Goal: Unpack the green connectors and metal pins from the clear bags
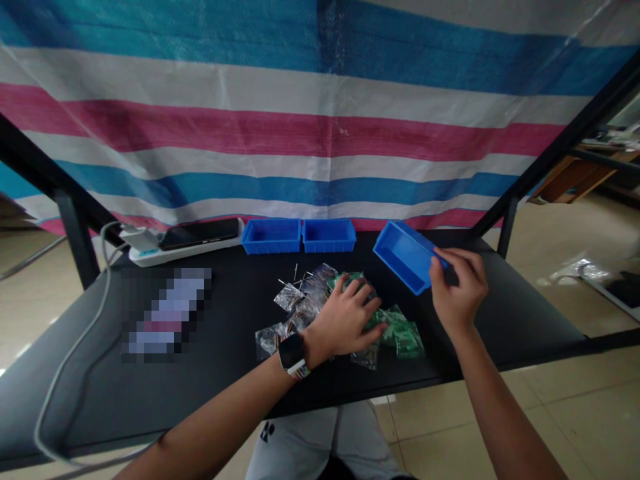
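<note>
My left hand [347,319] lies flat with fingers spread on a heap of small clear plastic bags [300,303] in the middle of the black table [500,313]; some bags hold green parts [405,333], others thin metal-legged parts. A watch sits on that wrist. My right hand [457,287] grips the near end of a blue plastic bin [403,253], which is tilted up off the table with its open side facing left.
Two more blue bins [273,235] [329,235] stand side by side at the table's back edge. A white power strip [150,253] with a dark phone [200,233] on it lies back left, its cable [65,360] running down the left side. A striped tarp hangs behind.
</note>
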Tool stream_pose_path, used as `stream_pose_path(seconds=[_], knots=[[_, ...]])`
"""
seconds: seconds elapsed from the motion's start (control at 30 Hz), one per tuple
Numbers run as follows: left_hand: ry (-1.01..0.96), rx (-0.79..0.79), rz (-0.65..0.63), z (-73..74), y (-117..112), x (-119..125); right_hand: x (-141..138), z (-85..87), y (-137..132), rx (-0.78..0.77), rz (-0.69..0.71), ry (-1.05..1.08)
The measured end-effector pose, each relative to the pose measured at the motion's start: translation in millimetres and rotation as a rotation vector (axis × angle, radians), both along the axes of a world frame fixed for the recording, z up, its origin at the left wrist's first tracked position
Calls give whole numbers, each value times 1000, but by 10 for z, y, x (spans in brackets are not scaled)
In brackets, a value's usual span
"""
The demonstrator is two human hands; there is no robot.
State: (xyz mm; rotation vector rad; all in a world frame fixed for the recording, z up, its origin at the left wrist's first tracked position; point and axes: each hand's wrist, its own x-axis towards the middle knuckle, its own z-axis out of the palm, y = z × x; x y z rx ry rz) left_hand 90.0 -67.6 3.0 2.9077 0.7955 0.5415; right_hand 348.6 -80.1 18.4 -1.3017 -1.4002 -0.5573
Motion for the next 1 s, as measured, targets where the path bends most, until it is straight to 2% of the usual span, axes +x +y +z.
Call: stream_pose_path(seconds=[0.07,0.2,0.3,0.43,0.63,0.73,0.83,0.9,1.0], knots=[[-7,-7,1,-7,-1,-1,172,-44,272,-88,37,151],[-32,-30,1,-4,-6,-4,409,-141,853,-410,125,414],[-45,-48,0,-12,-5,-9,397,-142,1201,-543,99,353],[-53,-69,-2,-12,1,-15,252,-114,1494,-587,37,280],[-80,-103,-3,19,-6,2,88,-205,1662,-607,44,237],[-120,-128,6,34,-30,9,45,-233,1626,-559,41,220],[-164,-148,9,87,-41,-32,19,-194,1348,-445,100,174],[-190,-151,14,149,-8,-105,-4,-134,962,-426,213,134],[-218,-126,87,251,134,-291,-56,-52,137,-507,327,81]])
